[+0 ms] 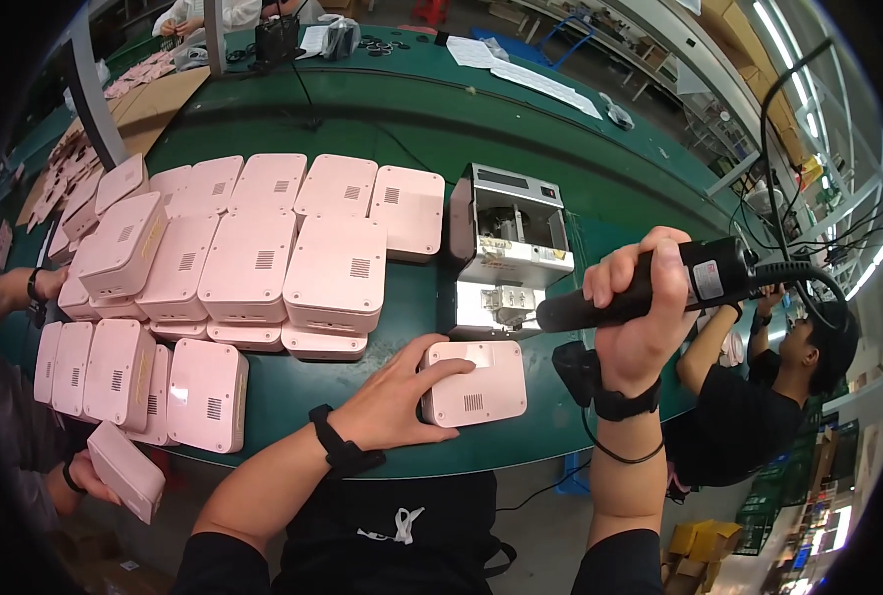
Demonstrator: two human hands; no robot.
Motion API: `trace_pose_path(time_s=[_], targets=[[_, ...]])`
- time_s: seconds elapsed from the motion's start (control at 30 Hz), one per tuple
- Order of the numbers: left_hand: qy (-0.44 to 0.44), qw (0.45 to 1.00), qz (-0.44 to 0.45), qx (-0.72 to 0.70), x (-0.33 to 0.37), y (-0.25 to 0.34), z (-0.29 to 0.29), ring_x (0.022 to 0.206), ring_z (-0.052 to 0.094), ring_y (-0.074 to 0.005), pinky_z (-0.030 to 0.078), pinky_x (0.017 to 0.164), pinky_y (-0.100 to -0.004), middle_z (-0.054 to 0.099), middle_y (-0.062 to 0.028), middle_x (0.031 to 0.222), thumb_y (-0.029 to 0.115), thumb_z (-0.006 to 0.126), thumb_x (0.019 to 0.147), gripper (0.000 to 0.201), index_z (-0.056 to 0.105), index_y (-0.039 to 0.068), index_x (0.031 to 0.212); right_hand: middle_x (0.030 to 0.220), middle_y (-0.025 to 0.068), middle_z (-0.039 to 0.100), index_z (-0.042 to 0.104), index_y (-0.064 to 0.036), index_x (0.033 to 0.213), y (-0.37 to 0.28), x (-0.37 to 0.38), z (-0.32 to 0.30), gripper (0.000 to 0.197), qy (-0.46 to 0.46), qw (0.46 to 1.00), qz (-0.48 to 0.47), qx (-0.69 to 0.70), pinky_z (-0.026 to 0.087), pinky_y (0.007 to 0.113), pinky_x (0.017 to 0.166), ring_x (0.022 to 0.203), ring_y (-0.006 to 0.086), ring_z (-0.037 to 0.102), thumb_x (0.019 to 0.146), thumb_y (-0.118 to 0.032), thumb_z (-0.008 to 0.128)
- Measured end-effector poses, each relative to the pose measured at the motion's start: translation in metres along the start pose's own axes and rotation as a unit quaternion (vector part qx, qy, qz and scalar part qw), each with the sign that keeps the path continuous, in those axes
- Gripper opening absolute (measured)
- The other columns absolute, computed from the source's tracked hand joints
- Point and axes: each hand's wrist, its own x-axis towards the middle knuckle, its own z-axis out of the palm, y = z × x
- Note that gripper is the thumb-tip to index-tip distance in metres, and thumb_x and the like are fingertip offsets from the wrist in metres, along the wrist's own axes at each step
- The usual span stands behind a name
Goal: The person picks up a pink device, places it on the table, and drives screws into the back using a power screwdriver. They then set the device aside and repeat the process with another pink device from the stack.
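Near the bench's front edge lies a pale pink plastic box point(496, 394) with a slotted vent and corner screw holes. My left hand point(390, 399) grips it from the left, thumb along the near side and index finger across the top. My right hand point(647, 312) is closed round a black electric screwdriver point(719, 274), held nearly level with its nose to the left. That nose overlaps the front of a metal screw feeder point(516, 260) behind the box; whether they touch I cannot tell. The screwdriver's bit is hidden.
Several pink boxes point(334, 268) stand stacked on the green bench point(412, 327) to the left. At the left edge a person's hand point(84, 476) holds another pink box point(127, 471). A co-worker in black point(749, 416) is at the right. A cable point(803, 270) trails from the screwdriver.
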Motion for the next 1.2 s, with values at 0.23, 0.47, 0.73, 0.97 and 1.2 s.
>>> trace_pose_path(time_s=[0.23,0.47,0.73,0.97,1.2], targets=[[0.022,0.999,0.015,-0.026,0.001,-0.004,0.005,0.129,0.047,-0.0374,0.044,0.107,-0.0422,0.039,-0.0171,0.141,0.020,0.086,0.066,0.075,0.056,0.017,0.135,0.063,0.0054,0.050,0.052,-0.0057,0.094,0.015,0.018,-0.001,0.020,-0.010,0.997,0.064,-0.048,0.044,0.033,0.052,0.050,0.0160,0.049,0.097,-0.025,0.057],[0.015,0.999,0.012,-0.032,0.004,-0.001,0.005,0.129,0.047,-0.0369,0.044,0.107,-0.0417,0.040,-0.0169,0.140,0.019,0.086,0.065,0.074,0.057,0.016,0.134,0.063,0.0048,0.050,0.051,-0.0059,0.095,0.000,-0.005,-0.021,0.019,-0.008,0.998,0.060,-0.032,0.043,0.032,0.052,0.050,0.0152,0.048,0.098,-0.025,0.056],[0.018,1.000,0.007,-0.020,0.004,-0.004,0.005,0.127,0.048,-0.0379,0.046,0.104,-0.0419,0.039,-0.0170,0.141,0.019,0.085,0.065,0.073,0.057,0.016,0.133,0.063,0.0042,0.049,0.051,-0.0068,0.097,0.014,-0.013,-0.033,0.020,-0.001,0.998,0.049,-0.036,0.043,0.032,0.053,0.050,0.0146,0.047,0.099,-0.026,0.054],[0.013,1.000,-0.005,-0.012,0.005,-0.002,0.005,0.127,0.049,-0.0379,0.046,0.104,-0.0419,0.039,-0.0170,0.141,0.019,0.085,0.066,0.073,0.057,0.017,0.133,0.063,0.0046,0.049,0.050,-0.0070,0.099,0.030,-0.018,-0.046,0.020,-0.010,0.998,0.060,-0.029,0.043,0.033,0.054,0.050,0.0147,0.047,0.098,-0.027,0.054],[0.017,1.000,0.006,-0.006,0.006,-0.003,0.004,0.127,0.049,-0.0370,0.045,0.104,-0.0417,0.040,-0.0162,0.140,0.020,0.085,0.065,0.073,0.057,0.017,0.133,0.063,0.0054,0.049,0.049,-0.0068,0.098,0.030,-0.018,-0.046,0.017,-0.057,0.996,0.068,-0.014,0.043,0.033,0.053,0.049,0.0152,0.046,0.096,-0.023,0.054]])
